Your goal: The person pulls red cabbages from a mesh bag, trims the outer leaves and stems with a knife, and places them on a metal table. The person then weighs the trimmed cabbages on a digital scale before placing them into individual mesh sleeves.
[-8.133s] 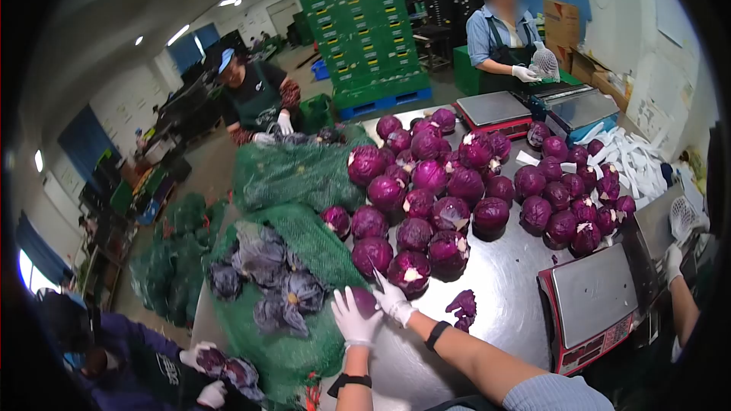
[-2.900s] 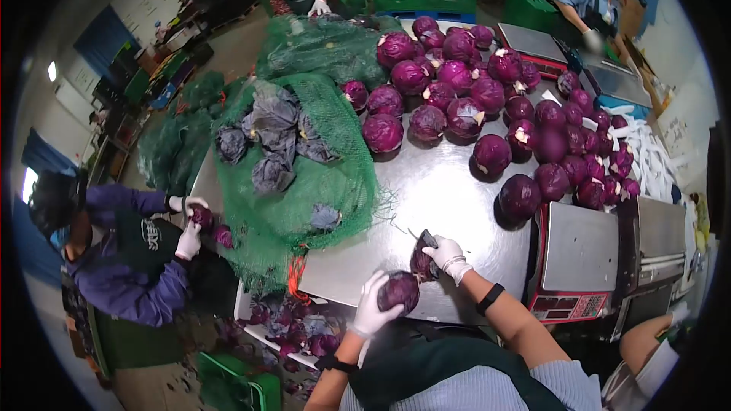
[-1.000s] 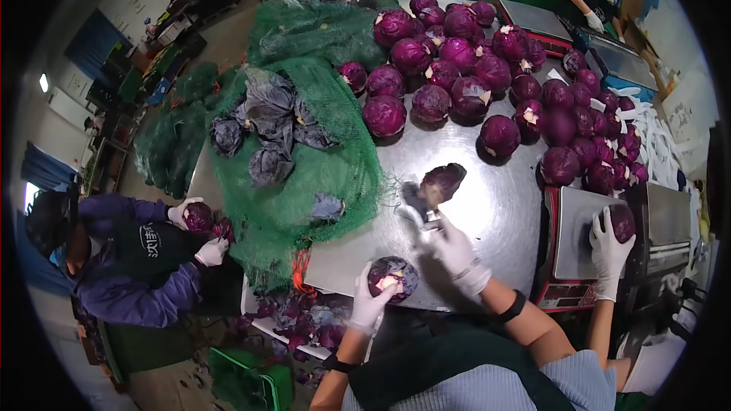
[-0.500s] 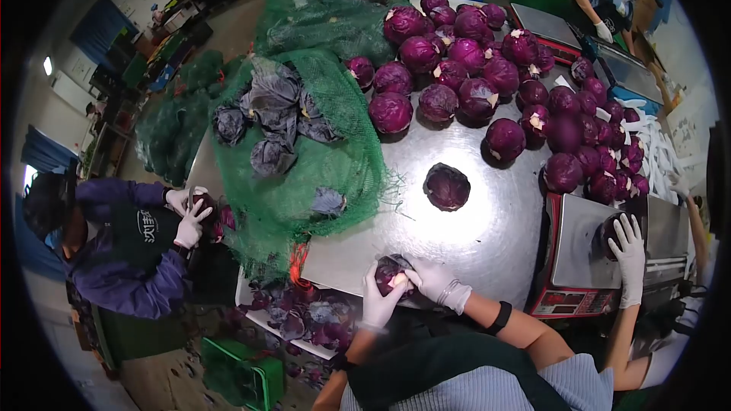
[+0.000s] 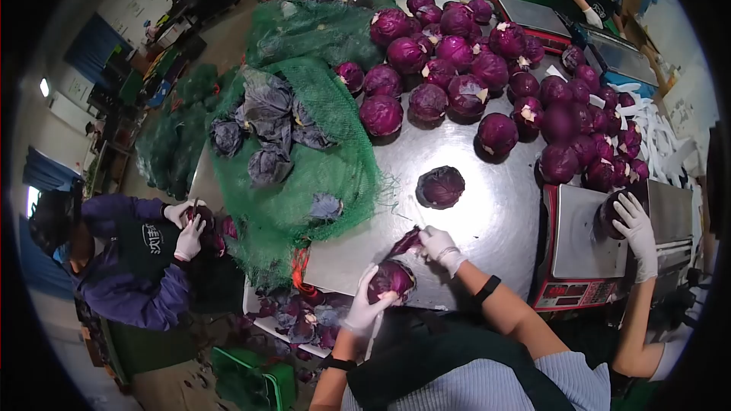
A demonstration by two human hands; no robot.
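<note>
Green netting (image 5: 297, 190) lies at left under dull-leaved cabbages (image 5: 268, 131). Near centre, the left hand (image 5: 365, 306) cups a purple cabbage (image 5: 391, 280), fingers curved around it; just right, the right hand (image 5: 442, 250) pinches a dark leaf (image 5: 406, 242).

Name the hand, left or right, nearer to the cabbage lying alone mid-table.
Right. The right hand, gripping a leaf, is just short of the lone cabbage; the left hand, holding another cabbage, is farther back toward the body, off to the left.
</note>
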